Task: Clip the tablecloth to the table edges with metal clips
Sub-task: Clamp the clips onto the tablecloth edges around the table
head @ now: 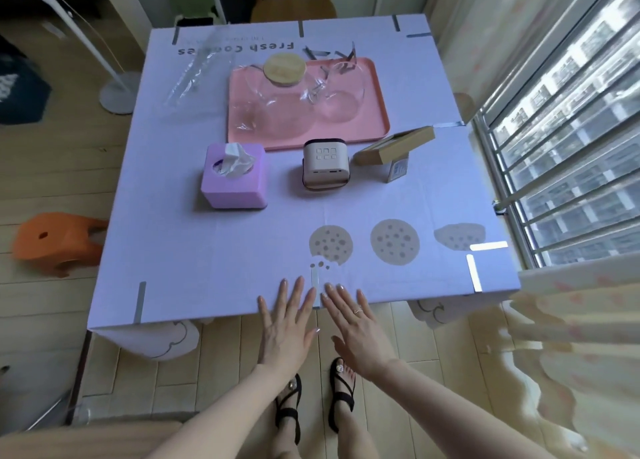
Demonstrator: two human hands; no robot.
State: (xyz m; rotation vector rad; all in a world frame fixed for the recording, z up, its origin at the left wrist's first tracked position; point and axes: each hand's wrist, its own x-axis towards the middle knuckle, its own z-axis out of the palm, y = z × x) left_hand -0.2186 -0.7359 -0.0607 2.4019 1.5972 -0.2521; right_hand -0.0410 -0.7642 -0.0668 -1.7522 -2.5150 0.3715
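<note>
A pale lilac tablecloth [214,251] printed with cookies covers the square table. Several metal clips sit along its edges: one at the near middle [314,278], one near left [139,303], two at the near right corner [474,273]. More clips line the far edge [300,28] and the right edge [448,124]. My left hand [289,323] and my right hand [353,323] lie flat on the near edge, fingers spread, one on each side of the middle clip. Neither hand holds anything.
On the table stand a pink tray [375,112] with a lidded glass jar and glasses, a purple tissue box [235,181], a small white device [325,164] and a wooden box [394,147]. An orange stool [55,240] stands left. A barred window [561,147] and curtain are right.
</note>
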